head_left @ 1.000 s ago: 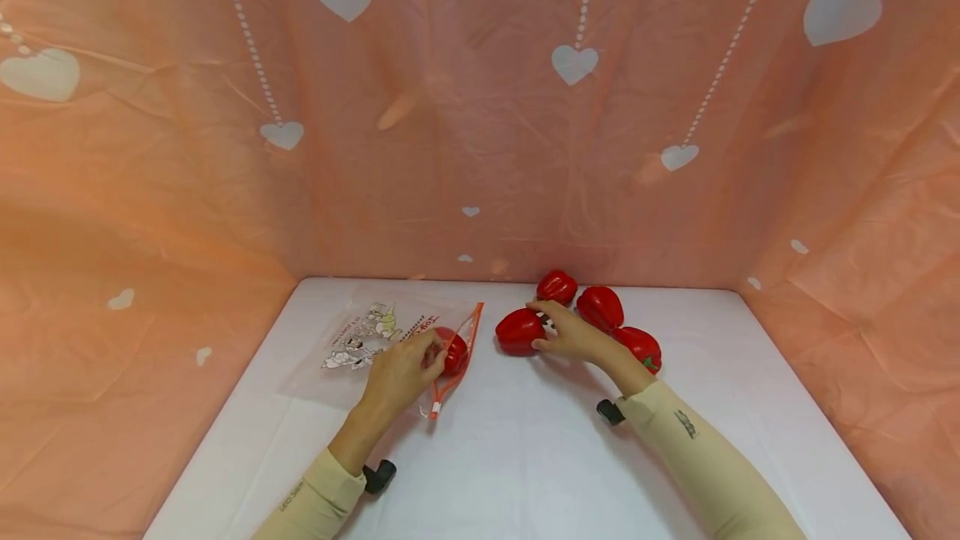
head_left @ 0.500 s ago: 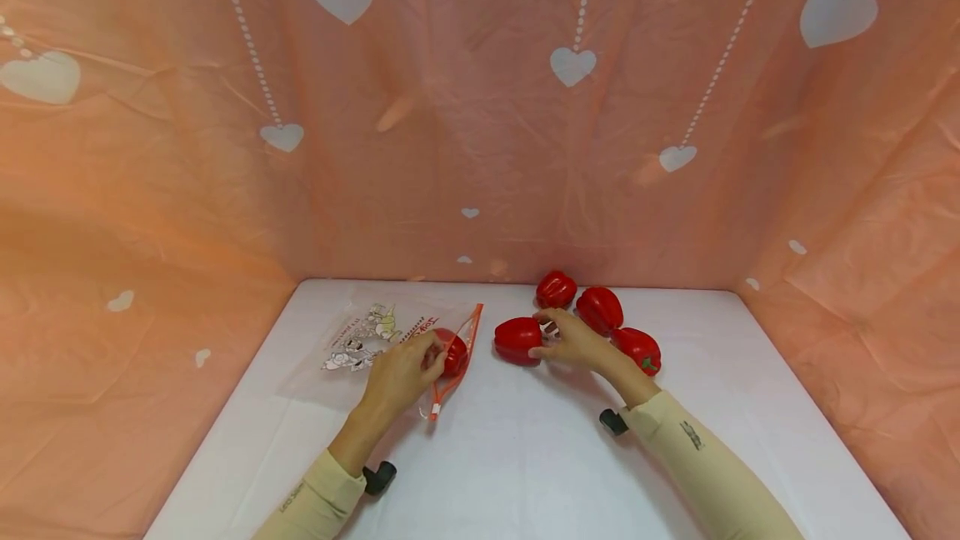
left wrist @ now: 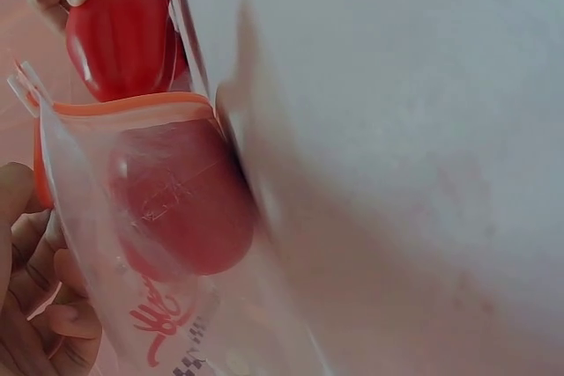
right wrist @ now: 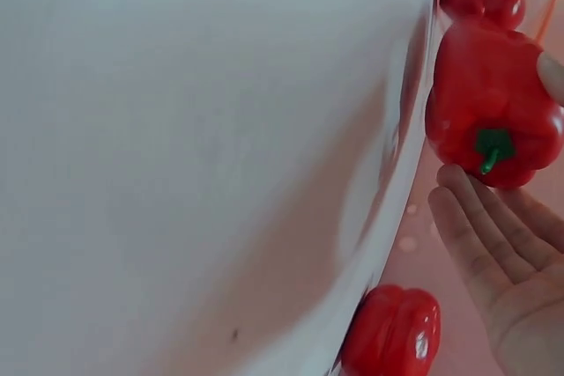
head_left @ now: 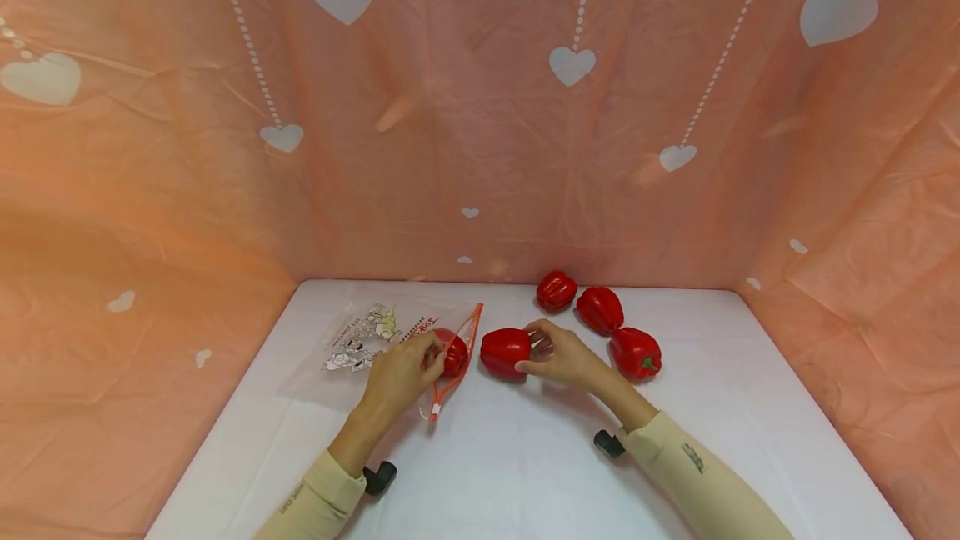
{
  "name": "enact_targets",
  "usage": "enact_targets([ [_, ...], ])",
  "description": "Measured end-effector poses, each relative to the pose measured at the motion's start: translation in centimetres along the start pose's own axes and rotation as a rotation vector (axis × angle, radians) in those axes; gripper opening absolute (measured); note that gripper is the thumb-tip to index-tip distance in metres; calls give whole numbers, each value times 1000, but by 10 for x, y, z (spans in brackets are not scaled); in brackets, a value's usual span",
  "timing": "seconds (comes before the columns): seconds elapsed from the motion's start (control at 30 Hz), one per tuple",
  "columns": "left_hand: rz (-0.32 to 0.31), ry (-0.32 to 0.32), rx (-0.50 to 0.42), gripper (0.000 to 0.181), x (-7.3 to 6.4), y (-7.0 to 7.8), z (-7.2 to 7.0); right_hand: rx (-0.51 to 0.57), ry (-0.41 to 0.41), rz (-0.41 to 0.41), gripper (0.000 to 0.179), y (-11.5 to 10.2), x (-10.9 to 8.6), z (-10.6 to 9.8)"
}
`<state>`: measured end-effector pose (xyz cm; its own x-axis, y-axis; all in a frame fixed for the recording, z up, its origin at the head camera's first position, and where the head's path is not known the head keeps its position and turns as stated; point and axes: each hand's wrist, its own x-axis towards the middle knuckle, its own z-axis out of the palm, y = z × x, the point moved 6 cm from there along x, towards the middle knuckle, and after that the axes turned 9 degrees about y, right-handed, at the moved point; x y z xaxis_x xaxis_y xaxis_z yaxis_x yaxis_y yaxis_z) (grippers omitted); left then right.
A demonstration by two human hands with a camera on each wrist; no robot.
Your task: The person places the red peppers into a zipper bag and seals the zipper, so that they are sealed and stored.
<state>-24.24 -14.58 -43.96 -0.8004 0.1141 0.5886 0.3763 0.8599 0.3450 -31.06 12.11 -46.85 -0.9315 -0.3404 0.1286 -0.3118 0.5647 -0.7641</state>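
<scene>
My left hand (head_left: pixel 401 373) pinches the orange-edged mouth of a clear printed zip bag (head_left: pixel 341 340); curled fingers (left wrist: pixel 66 323) show at its edge in the left wrist view. One red bell pepper (head_left: pixel 453 355) lies inside, just behind the opening. My right hand (head_left: pixel 566 354) holds a second red bell pepper (head_left: pixel 504 353) between thumb and fingers, its blossom end facing the bag mouth. In the right wrist view, this pepper's green stem (right wrist: pixel 493 147) faces the palm, with fingertips against its underside.
Three more red bell peppers lie at the back right of the white table (head_left: pixel 525 473): one at the rear (head_left: pixel 557 291), one beside it (head_left: pixel 599 310), and one nearer (head_left: pixel 636 353). An orange curtain with hearts (head_left: pixel 465 148) encloses the back and sides.
My right hand has brought its bell pepper left and slightly nearer to me, close to the bag mouth. My left hand and the bag have stayed in place.
</scene>
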Motion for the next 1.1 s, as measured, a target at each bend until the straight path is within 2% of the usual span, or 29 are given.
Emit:
enact_targets([
  [0.17, -8, 1, -7, 12, 1, 1, -2, 12, 4, -16, 61, -5, -5, 6],
  [0.63, 18, 6, 34, 13, 1, 3, -3, 36, 12, 37, 59, -13, -17, 19],
  [1.1, 41, 33, 24, 14, 2, 5, -6, 76, 13, 61, 56, -19, -17, 29],
])
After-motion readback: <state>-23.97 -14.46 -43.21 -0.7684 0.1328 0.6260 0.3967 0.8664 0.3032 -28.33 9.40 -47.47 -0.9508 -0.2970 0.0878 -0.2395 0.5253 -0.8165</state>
